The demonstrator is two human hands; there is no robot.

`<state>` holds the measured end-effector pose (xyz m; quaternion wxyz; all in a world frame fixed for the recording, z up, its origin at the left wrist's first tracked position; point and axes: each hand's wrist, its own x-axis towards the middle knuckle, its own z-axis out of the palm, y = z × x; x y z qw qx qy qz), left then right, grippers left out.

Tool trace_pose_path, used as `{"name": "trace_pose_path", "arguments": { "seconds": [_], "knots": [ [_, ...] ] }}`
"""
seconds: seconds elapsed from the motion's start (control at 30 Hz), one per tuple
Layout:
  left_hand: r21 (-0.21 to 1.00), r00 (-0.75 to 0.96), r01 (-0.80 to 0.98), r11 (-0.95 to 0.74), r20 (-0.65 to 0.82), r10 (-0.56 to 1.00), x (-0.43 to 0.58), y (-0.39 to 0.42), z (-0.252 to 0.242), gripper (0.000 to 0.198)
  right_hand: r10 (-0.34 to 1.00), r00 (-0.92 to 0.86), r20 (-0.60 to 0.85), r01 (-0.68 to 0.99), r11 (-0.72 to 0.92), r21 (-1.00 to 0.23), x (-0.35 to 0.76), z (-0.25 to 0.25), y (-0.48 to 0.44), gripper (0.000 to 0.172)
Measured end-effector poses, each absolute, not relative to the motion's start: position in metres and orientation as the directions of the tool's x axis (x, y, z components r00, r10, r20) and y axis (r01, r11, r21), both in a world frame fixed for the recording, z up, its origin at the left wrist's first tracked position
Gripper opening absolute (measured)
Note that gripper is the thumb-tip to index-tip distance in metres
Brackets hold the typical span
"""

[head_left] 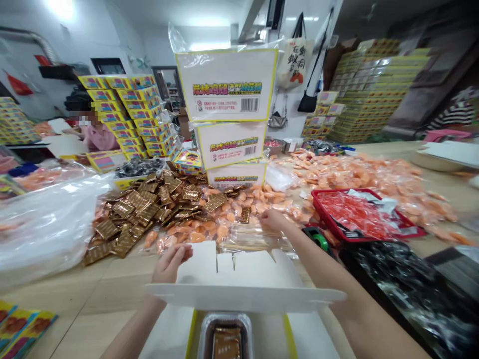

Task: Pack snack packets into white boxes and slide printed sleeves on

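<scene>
An open white cardboard box (239,299) with yellow edges stands before me, flaps raised. Inside it lies a clear plastic tray (204,334) holding a brown-gold sachet (227,344). My left hand (170,264) is closed on the left corner of the box's far flap. Beyond the box, my right hand (273,220) reaches over wrapped orange pieces (209,230), its fingers curled at the pile; what they hold, if anything, is hidden. Just below that hand is a clear bag of thin wooden sticks (250,239).
Brown-gold sachets (134,209) are heaped at left beside plastic sheeting (48,224). White boxes (226,89) are stacked ahead. On the right are a red tray (324,212) of red packets, a black tray (404,289) and a green tape roll (321,241). A person (99,132) sits behind stacked boxes.
</scene>
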<state>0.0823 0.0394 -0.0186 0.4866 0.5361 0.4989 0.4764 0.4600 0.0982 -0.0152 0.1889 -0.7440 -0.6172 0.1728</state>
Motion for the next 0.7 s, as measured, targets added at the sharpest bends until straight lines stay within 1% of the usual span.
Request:
{"name": "trace_pose_path", "arguments": {
  "seconds": [0.07, 0.17, 0.23, 0.3, 0.37, 0.43, 0.53, 0.63, 0.7],
  "knots": [
    [0.998, 0.122, 0.05, -0.046, 0.039, 0.992, 0.103, 0.057, -0.015, 0.052, 0.982, 0.182, -0.051, 0.841, -0.182, -0.51, 0.47, -0.011, 0.106, 0.02],
    [0.999, 0.253, 0.03, -0.044, 0.035, 0.967, 0.136, 0.077, -0.013, 0.048, 0.982, 0.184, -0.039, 0.83, -0.177, -0.528, 0.48, -0.008, 0.107, 0.02],
    [0.999, 0.342, 0.021, -0.034, 0.025, 0.939, 0.158, 0.086, -0.015, 0.048, 0.987, 0.152, -0.06, 0.836, -0.161, -0.525, 0.48, -0.011, 0.104, 0.014],
    [0.999, 0.413, 0.027, -0.031, 0.017, 0.91, 0.177, 0.092, -0.019, 0.049, 0.988, 0.1, -0.114, 0.839, -0.145, -0.524, 0.476, -0.017, 0.1, 0.006],
    [0.997, 0.453, 0.052, -0.053, 0.024, 0.891, 0.188, 0.097, -0.025, 0.049, 0.983, 0.053, -0.177, 0.83, -0.142, -0.539, 0.474, -0.024, 0.098, 0.003],
    [0.99, 0.454, 0.095, -0.102, 0.048, 0.889, 0.188, 0.1, -0.031, 0.047, 0.974, 0.027, -0.225, 0.806, -0.155, -0.572, 0.48, -0.026, 0.096, 0.005],
    [0.956, 0.413, 0.21, -0.203, 0.101, 0.905, 0.175, 0.108, -0.036, 0.036, 0.968, 0.017, -0.249, 0.747, -0.178, -0.641, 0.495, -0.021, 0.094, 0.015],
    [0.88, 0.41, 0.356, -0.315, 0.156, 0.899, 0.168, 0.124, -0.036, 0.024, 0.978, 0.019, -0.208, 0.694, -0.163, -0.701, 0.506, -0.016, 0.088, 0.025],
    [0.809, 0.465, 0.429, -0.402, 0.183, 0.866, 0.175, 0.142, -0.035, 0.02, 0.986, 0.058, -0.154, 0.683, -0.151, -0.715, 0.507, -0.014, 0.084, 0.027]
  ]
}}
